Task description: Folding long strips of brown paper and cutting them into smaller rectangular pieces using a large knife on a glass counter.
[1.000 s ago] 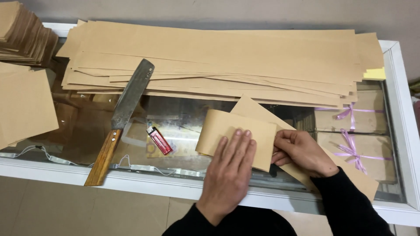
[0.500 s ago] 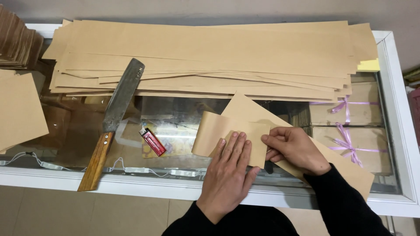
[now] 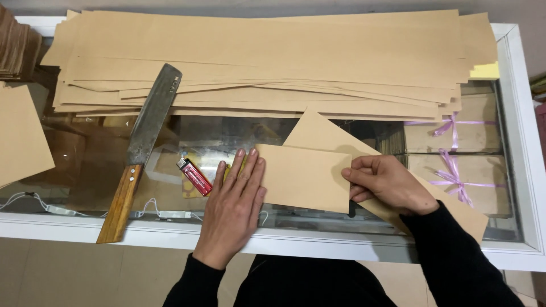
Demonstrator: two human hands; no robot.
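A long strip of brown paper (image 3: 307, 173) lies on the glass counter, folded over itself into a flat rectangle. My left hand (image 3: 233, 204) presses flat on the left edge of the fold, fingers together and stretched out. My right hand (image 3: 384, 185) pinches the right edge of the folded flap, with the rest of the strip running under it toward the lower right. A red lighter (image 3: 194, 176) lies just left of my left hand.
A big stack of long brown paper strips (image 3: 267, 57) covers the far half of the counter. A cleaver with a wooden handle (image 3: 139, 150) lies at the left. More brown sheets (image 3: 20, 136) sit at the far left. Boxes tied with purple ribbon (image 3: 449, 167) show under the glass at right.
My left hand slid leftward along the fold and now lies flat at its left edge. The curled flap has been pressed down flat.
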